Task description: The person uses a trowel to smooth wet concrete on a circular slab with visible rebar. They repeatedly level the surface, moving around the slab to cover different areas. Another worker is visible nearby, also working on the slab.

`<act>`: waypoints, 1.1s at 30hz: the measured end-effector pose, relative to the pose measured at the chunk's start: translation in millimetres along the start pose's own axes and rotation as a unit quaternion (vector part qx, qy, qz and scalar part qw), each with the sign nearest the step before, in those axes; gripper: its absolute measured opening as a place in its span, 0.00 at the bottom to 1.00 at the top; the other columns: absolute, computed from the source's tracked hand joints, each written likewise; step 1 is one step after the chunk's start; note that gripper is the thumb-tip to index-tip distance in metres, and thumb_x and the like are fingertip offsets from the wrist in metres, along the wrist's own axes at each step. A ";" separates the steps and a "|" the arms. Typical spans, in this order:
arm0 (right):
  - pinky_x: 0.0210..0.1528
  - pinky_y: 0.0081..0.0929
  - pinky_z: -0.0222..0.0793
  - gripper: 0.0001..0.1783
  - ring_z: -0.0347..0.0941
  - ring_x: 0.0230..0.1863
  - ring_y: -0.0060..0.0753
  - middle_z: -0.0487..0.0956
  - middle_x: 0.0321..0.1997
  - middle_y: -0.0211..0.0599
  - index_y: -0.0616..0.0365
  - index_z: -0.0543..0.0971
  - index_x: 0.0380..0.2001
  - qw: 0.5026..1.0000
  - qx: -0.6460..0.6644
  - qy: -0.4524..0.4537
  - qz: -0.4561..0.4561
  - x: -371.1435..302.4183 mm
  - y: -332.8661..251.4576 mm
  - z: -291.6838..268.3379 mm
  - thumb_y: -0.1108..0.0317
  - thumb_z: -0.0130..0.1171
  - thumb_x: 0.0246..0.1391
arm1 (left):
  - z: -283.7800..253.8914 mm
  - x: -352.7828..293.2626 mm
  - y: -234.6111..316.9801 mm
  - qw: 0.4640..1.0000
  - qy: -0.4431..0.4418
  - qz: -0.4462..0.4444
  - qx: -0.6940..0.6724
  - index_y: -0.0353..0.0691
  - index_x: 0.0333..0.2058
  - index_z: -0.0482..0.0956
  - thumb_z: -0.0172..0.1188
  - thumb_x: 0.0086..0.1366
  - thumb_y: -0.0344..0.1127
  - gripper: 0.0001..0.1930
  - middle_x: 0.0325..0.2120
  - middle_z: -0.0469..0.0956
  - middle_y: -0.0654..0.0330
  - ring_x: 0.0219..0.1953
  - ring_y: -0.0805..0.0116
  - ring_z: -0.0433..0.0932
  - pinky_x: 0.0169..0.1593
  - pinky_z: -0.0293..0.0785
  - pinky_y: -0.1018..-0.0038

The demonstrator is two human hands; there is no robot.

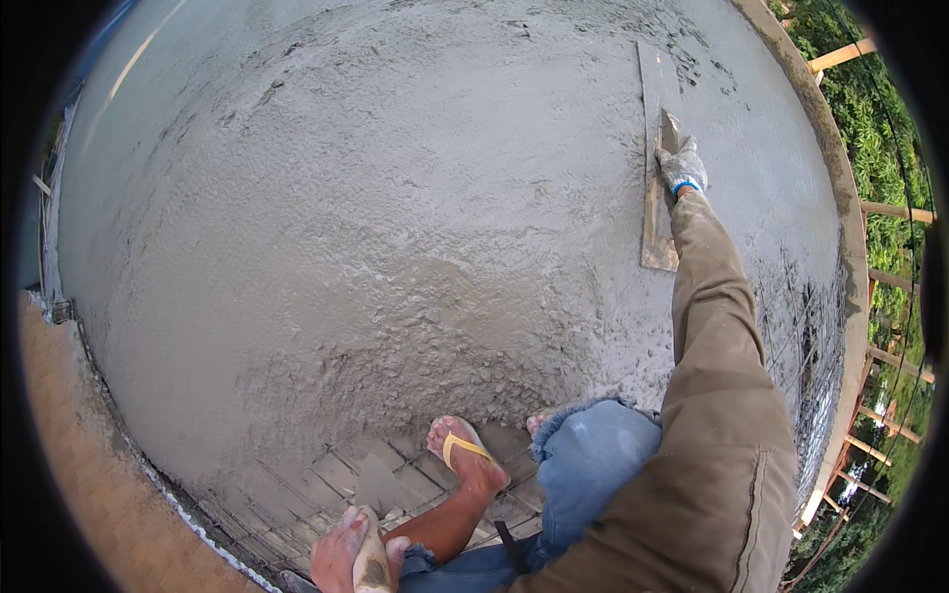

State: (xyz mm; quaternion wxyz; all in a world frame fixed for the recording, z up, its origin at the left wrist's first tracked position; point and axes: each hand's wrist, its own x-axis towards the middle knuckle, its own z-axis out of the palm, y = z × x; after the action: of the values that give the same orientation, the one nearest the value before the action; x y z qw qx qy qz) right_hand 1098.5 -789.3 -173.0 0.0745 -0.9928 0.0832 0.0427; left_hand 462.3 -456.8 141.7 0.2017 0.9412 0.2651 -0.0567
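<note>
My right hand (pixel 682 166), in a whitish knit glove with a blue cuff, is closed round the handle of a long, narrow concrete float (pixel 656 245). The float lies on the wet grey concrete (pixel 425 178) at the right, its length pointing away from me. Low in the picture, my bare left hand (pixel 341 550) is wrapped round the thick, smeared handle of a trowel (pixel 379 484). The trowel's greyish blade points forward above the rebar mesh (pixel 331 472), apart from the float.
My foot in a yellow-strapped flip-flop (pixel 461 450) stands at the lumpy concrete's near edge. Bare mesh also shows at the right, beside the curved form edge (pixel 848 227). Wooden props (pixel 895 211) and greenery lie beyond it. A brownish tiled surface (pixel 84 445) borders the left.
</note>
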 end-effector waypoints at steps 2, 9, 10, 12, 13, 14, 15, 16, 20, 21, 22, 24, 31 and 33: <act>0.66 0.47 0.70 0.56 0.76 0.64 0.62 0.78 0.63 0.65 0.67 0.58 0.75 0.999 0.008 0.016 -0.051 -7.5 -26.4 -0.4 0.39 0.65 0.56 | 0.1 1.4 -1.6 0.998 0.025 0.017 -0.055 0.37 0.50 0.85 0.78 0.58 0.40 0.24 0.48 0.86 0.51 0.49 0.50 0.85 0.49 0.79 0.59; 0.66 0.48 0.70 0.56 0.76 0.64 0.61 0.78 0.62 0.63 0.66 0.54 0.76 0.962 0.011 -0.069 -0.264 -73.1 -221.7 20.0 0.40 0.63 0.58 | -5.9 -1.8 6.1 0.990 0.056 0.011 -0.126 0.37 0.48 0.85 0.80 0.52 0.36 0.24 0.48 0.86 0.49 0.47 0.49 0.86 0.45 0.80 0.60; 0.66 0.48 0.70 0.55 0.75 0.64 0.60 0.78 0.63 0.63 0.66 0.54 0.76 0.957 0.021 -0.091 -0.274 -84.2 -257.1 24.9 0.41 0.63 0.58 | -6.4 -3.3 8.1 0.989 0.065 0.013 -0.130 0.36 0.47 0.84 0.81 0.52 0.36 0.24 0.48 0.86 0.48 0.46 0.48 0.86 0.45 0.80 0.60; 0.67 0.47 0.69 0.55 0.75 0.66 0.60 0.77 0.65 0.63 0.65 0.54 0.77 0.943 0.028 -0.114 -0.312 -110.7 -327.1 33.9 0.42 0.63 0.59 | -8.5 -8.0 9.6 0.988 0.078 0.020 -0.135 0.36 0.47 0.84 0.81 0.51 0.36 0.24 0.47 0.86 0.48 0.43 0.48 0.85 0.42 0.79 0.59; 0.67 0.47 0.69 0.54 0.74 0.66 0.59 0.76 0.65 0.63 0.65 0.54 0.77 0.933 0.024 -0.114 -0.339 -126.7 -360.9 37.8 0.42 0.63 0.59 | -8.4 -10.9 9.7 0.987 0.085 0.022 -0.137 0.36 0.46 0.84 0.81 0.51 0.36 0.24 0.46 0.86 0.47 0.42 0.48 0.85 0.41 0.79 0.59; 0.67 0.47 0.69 0.54 0.74 0.67 0.58 0.76 0.66 0.62 0.65 0.54 0.77 0.926 0.022 -0.130 -0.354 -144.8 -390.3 41.8 0.43 0.62 0.59 | -10.5 -15.4 9.8 0.985 0.094 0.016 -0.141 0.36 0.46 0.83 0.82 0.50 0.36 0.25 0.45 0.86 0.47 0.39 0.48 0.84 0.38 0.77 0.59; 0.68 0.46 0.69 0.53 0.74 0.67 0.58 0.75 0.67 0.62 0.65 0.54 0.77 0.920 0.017 -0.143 -0.365 -159.8 -419.0 43.3 0.44 0.61 0.59 | -11.7 -19.5 9.2 0.986 0.097 0.000 -0.136 0.36 0.45 0.83 0.82 0.50 0.36 0.25 0.45 0.86 0.47 0.39 0.48 0.84 0.38 0.77 0.58; 0.68 0.46 0.69 0.53 0.73 0.68 0.57 0.75 0.67 0.61 0.65 0.53 0.77 0.913 0.010 -0.156 -0.376 -175.7 -446.3 45.8 0.45 0.61 0.60 | -12.4 -24.0 8.8 0.986 0.099 -0.016 -0.131 0.36 0.45 0.83 0.82 0.50 0.36 0.25 0.45 0.86 0.47 0.38 0.48 0.84 0.38 0.77 0.58; 0.70 0.45 0.67 0.51 0.72 0.69 0.56 0.73 0.69 0.60 0.65 0.53 0.77 0.872 0.010 -0.179 -0.456 -246.0 -525.3 67.0 0.49 0.58 0.59 | -16.9 -42.2 8.1 0.985 0.098 -0.079 -0.116 0.35 0.44 0.83 0.82 0.49 0.36 0.25 0.46 0.86 0.46 0.38 0.47 0.83 0.38 0.77 0.58; 0.71 0.45 0.67 0.51 0.72 0.69 0.56 0.73 0.70 0.59 0.65 0.52 0.77 0.860 0.008 -0.184 -0.476 -265.7 -539.4 72.7 0.51 0.58 0.59 | -17.0 -44.8 7.5 0.984 0.098 -0.086 -0.118 0.35 0.44 0.83 0.82 0.49 0.36 0.25 0.46 0.86 0.46 0.38 0.47 0.83 0.39 0.77 0.58; 0.70 0.46 0.67 0.50 0.73 0.69 0.56 0.74 0.69 0.58 0.64 0.53 0.77 0.856 0.030 -0.183 -0.482 -286.2 -549.5 78.2 0.51 0.57 0.59 | -17.4 -47.4 7.5 0.983 0.097 -0.093 -0.122 0.35 0.43 0.83 0.82 0.48 0.36 0.25 0.46 0.86 0.46 0.38 0.48 0.83 0.39 0.77 0.58; 0.65 0.48 0.71 0.49 0.76 0.65 0.58 0.78 0.64 0.59 0.66 0.60 0.74 0.813 0.034 -0.208 -0.543 -320.0 -562.9 81.8 0.47 0.63 0.57 | -17.2 -49.7 8.8 0.981 0.099 -0.104 -0.132 0.35 0.44 0.82 0.82 0.48 0.36 0.25 0.46 0.86 0.46 0.38 0.47 0.83 0.39 0.77 0.58; 0.56 0.50 0.76 0.29 0.81 0.56 0.58 0.83 0.55 0.55 0.61 0.71 0.66 0.712 0.032 -0.195 -0.674 -430.9 -537.5 79.4 0.61 0.51 0.64 | -20.7 -45.4 19.2 0.981 0.126 -0.081 -0.123 0.35 0.48 0.80 0.83 0.48 0.35 0.29 0.46 0.85 0.45 0.42 0.44 0.83 0.40 0.78 0.57; 0.55 0.50 0.76 0.29 0.81 0.55 0.57 0.84 0.53 0.55 0.60 0.71 0.66 0.714 0.035 -0.177 -0.676 -417.5 -524.1 66.4 0.61 0.52 0.63 | -21.2 -46.0 20.2 0.979 0.132 -0.084 -0.132 0.36 0.49 0.80 0.83 0.49 0.35 0.29 0.46 0.85 0.45 0.41 0.44 0.83 0.40 0.78 0.56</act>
State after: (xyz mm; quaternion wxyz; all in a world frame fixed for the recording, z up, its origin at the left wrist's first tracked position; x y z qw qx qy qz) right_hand 773.4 -201.7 -124.0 0.1320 -0.7552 -0.6235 0.1532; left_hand 433.6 -485.7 178.0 0.2822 0.8796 0.3729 0.0873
